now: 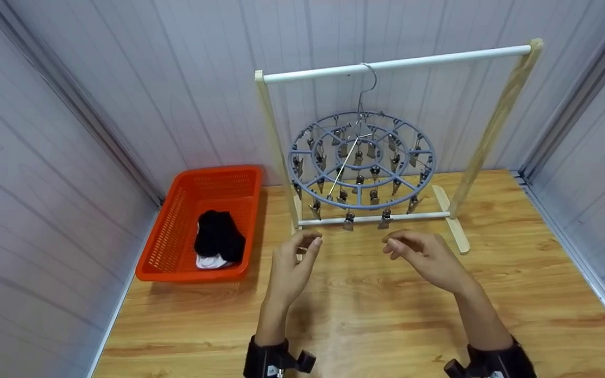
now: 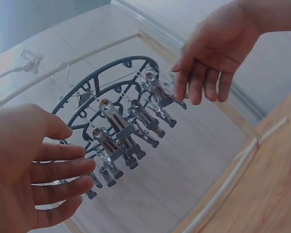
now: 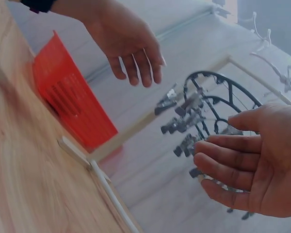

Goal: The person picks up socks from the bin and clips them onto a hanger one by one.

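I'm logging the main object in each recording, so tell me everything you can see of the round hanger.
The round hanger is blue-grey, apparently plastic: concentric rings joined by spokes. Metal clips with grey tips dangle from it; none visibly holds anything. Its metal hook sits over the white top bar, so it hangs below that bar; its exact tilt is hard to judge. The left hand and right hand are near it, apparently not touching.
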The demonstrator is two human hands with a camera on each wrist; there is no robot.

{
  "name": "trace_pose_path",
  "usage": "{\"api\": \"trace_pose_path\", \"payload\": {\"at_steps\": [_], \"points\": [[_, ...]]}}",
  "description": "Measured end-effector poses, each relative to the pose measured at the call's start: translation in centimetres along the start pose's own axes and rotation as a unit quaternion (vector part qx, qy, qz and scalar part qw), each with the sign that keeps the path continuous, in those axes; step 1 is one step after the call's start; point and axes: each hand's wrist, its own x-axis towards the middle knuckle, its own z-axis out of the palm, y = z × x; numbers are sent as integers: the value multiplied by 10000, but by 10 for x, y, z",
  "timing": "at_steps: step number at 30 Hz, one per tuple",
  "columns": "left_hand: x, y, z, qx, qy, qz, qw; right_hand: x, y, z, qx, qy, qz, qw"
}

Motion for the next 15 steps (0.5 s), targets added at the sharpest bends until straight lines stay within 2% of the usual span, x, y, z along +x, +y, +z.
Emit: {"api": "trace_pose_path", "payload": {"at_steps": [2, 6, 11, 15], "points": [[-1, 1, 1, 112, 9, 59, 9999, 0, -5, 5, 34, -104, -197, 9997], [-2, 3, 1, 301, 103, 140, 9994, 0, -16, 12, -21, -176, -332, 9993], [-3, 5, 0, 435, 316, 185, 9984, 4, -30, 15, -183, 90, -271, 9994], [-4, 4, 0, 621, 450, 344, 9965, 7, -37, 15, -438, 447, -273, 9977]]}}
